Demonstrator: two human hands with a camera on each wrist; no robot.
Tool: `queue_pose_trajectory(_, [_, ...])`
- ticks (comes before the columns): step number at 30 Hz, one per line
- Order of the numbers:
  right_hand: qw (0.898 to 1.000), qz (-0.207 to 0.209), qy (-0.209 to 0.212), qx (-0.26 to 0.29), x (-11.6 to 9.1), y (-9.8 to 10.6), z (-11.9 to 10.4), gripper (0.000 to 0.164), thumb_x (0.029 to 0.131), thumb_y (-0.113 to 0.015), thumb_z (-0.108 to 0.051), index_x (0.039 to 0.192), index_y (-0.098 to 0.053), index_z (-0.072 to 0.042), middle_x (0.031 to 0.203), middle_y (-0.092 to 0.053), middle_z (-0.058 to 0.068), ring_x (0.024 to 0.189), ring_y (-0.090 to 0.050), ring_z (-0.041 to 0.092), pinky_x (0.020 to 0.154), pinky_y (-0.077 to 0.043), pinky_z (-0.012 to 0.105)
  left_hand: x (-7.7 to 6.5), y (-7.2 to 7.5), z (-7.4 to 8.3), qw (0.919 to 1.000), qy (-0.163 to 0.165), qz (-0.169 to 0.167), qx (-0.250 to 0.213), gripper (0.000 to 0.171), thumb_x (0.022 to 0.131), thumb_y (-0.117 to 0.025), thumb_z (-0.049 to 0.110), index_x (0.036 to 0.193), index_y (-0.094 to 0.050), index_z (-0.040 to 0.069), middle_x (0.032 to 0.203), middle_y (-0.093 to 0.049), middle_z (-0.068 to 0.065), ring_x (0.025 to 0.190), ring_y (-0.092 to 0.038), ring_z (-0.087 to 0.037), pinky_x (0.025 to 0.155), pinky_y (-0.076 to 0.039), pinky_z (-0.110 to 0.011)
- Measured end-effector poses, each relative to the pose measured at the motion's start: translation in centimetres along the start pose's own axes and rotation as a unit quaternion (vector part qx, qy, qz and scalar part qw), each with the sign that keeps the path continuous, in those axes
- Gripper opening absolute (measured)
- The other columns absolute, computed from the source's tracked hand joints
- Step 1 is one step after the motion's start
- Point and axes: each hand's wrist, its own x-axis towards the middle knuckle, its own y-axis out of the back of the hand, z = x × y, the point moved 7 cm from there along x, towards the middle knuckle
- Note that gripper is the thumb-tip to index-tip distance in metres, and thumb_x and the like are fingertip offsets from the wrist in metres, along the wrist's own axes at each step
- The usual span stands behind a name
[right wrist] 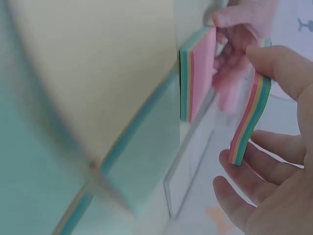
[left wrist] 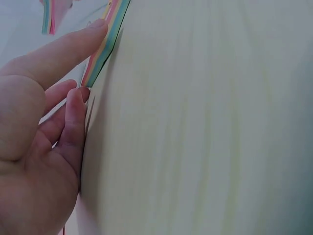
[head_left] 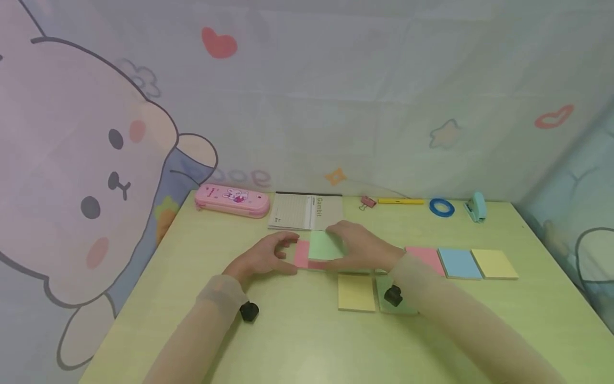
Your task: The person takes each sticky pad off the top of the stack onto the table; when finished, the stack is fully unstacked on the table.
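Observation:
My right hand (head_left: 362, 248) pinches a green-topped sticky note pad (head_left: 323, 246) between thumb and fingers. In the right wrist view its layered edge bows slightly, striped pink, yellow, blue and green. Beneath and left of it lies a pink-topped sticky note pad (head_left: 301, 255), also layered in several colours. My left hand (head_left: 264, 256) grips that pink pad at its left end, thumb along the near edge and fingers beyond. In the left wrist view the left thumb (left wrist: 73, 51) rests against a striped pad edge (left wrist: 105, 51).
Yellow (head_left: 356, 293) and green (head_left: 390, 304) pads lie nearer me. Pink (head_left: 426, 260), blue (head_left: 459, 263) and yellow (head_left: 494, 264) pads sit to the right. Along the back are a pencil case (head_left: 232, 200), notebook (head_left: 292, 212), binder clip (head_left: 368, 202), yellow pen (head_left: 400, 201), blue tape (head_left: 441, 208) and stapler (head_left: 476, 207).

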Motion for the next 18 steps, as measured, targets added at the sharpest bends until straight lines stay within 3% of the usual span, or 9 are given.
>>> queue_pose_trajectory(3, [1.0, 0.016, 0.001, 0.012, -2.3, 1.9, 0.9, 0.084, 0.084, -0.087, -0.048, 0.147, -0.055, -0.004, 0.14, -0.061, 0.008, 0.126, -0.057, 0.023, 0.109, -0.049, 0.044, 0.2, 0.0, 0.2, 0.9999, 0.002, 0.005, 0.014, 0.086, 0.08, -0.093, 0.015, 0.154, -0.05, 0.01, 0.156, -0.052, -0.008, 0.132, -0.054, -0.031, 0.112, -0.047, -0.047])
queue_pose_trajectory(9, [0.998, 0.041, -0.014, 0.033, -7.6, 5.2, 4.0, 0.082, 0.086, -0.087, -0.043, 0.15, -0.053, -0.005, 0.148, -0.057, 0.009, 0.136, -0.054, 0.03, 0.111, -0.046, 0.054, 0.8, -0.1, 0.2, 0.9984, -0.012, 0.008, 0.054, 0.082, 0.08, -0.093, 0.018, 0.151, -0.054, 0.008, 0.154, -0.053, -0.009, 0.134, -0.053, -0.03, 0.106, -0.052, -0.042])
queue_pose_trajectory(13, [0.997, 0.064, -0.026, 0.031, -11.0, 7.0, 6.2, 0.08, 0.084, -0.09, -0.035, 0.149, -0.054, -0.004, 0.148, -0.058, 0.011, 0.133, -0.057, 0.033, 0.107, -0.049, 0.056, 0.9, -0.3, 0.2, 0.9976, -0.012, 0.01, 0.067, 0.08, 0.08, -0.094, 0.018, 0.15, -0.055, 0.01, 0.152, -0.053, -0.006, 0.132, -0.053, -0.028, 0.104, -0.053, -0.04])
queue_pose_trajectory(18, [0.996, 0.083, -0.032, 0.012, -15.3, 8.2, 8.5, 0.078, 0.084, -0.09, -0.038, 0.146, -0.056, -0.006, 0.144, -0.061, 0.01, 0.127, -0.061, 0.031, 0.101, -0.054, 0.055, 0.8, -0.4, 0.3, 0.9977, -0.014, 0.012, 0.066, 0.08, 0.08, -0.094, 0.018, 0.149, -0.056, 0.009, 0.15, -0.053, -0.007, 0.132, -0.052, -0.029, 0.103, -0.053, -0.04])
